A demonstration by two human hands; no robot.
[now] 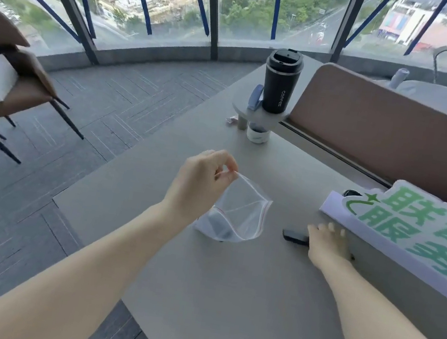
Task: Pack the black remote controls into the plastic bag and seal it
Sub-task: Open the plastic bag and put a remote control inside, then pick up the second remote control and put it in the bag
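Note:
A clear plastic zip bag (241,216) with a red seal line stands with its mouth open in the middle of the grey table (224,301). My left hand (199,183) pinches its upper rim and holds it up. A dark remote (219,227) lies inside at the bottom of the bag. To the right, a black remote control (295,235) lies flat on the table. My right hand (327,244) rests over its right end with fingers curled around it; only the remote's left end shows.
A white and green sign board (411,234) lies along the table's right side, right next to my right hand. A black coffee tumbler (280,81) stands on a small raised shelf (260,113) at the back, a white cup (256,136) under it. A brown divider (382,141) runs behind.

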